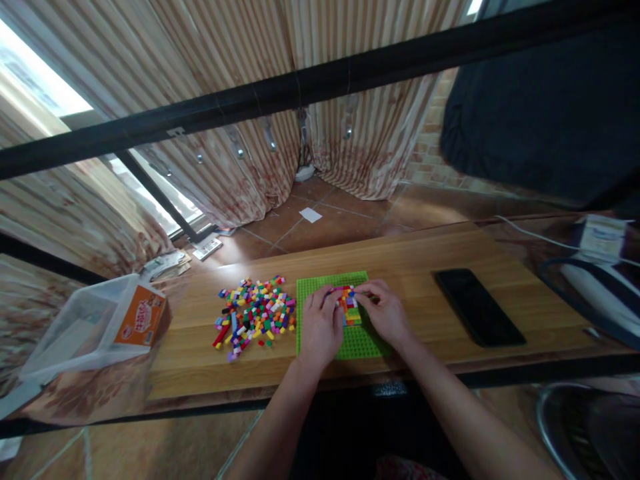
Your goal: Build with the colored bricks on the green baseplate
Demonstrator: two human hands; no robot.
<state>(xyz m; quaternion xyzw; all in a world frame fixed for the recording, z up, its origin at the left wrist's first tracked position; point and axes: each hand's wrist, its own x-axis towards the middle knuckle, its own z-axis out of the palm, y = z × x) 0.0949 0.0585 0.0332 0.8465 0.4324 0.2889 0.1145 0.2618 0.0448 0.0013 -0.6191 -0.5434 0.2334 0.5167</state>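
Observation:
A green studded baseplate (320, 283) lies on the wooden board in front of me. Near its middle stands a small block of coloured toy bricks (353, 315), with yellow, orange, blue and red showing. My left hand (323, 323) rests over the plate's left half, its fingers curled against the left side of the bricks. From the right, my right hand (383, 307) pinches with thumb and forefinger at the upper right of the bricks, where a blue piece shows. My fingers partly hide the built bricks. What exactly each hand grips is too small to make out.
A loose pile of many-coloured bricks (260, 310) spreads left of the baseplate. A black phone (479, 307) lies to the right on the wooden board (410, 260). A clear plastic box (83, 327) with an orange label sits at the far left. A dark metal bar (320, 77) crosses behind.

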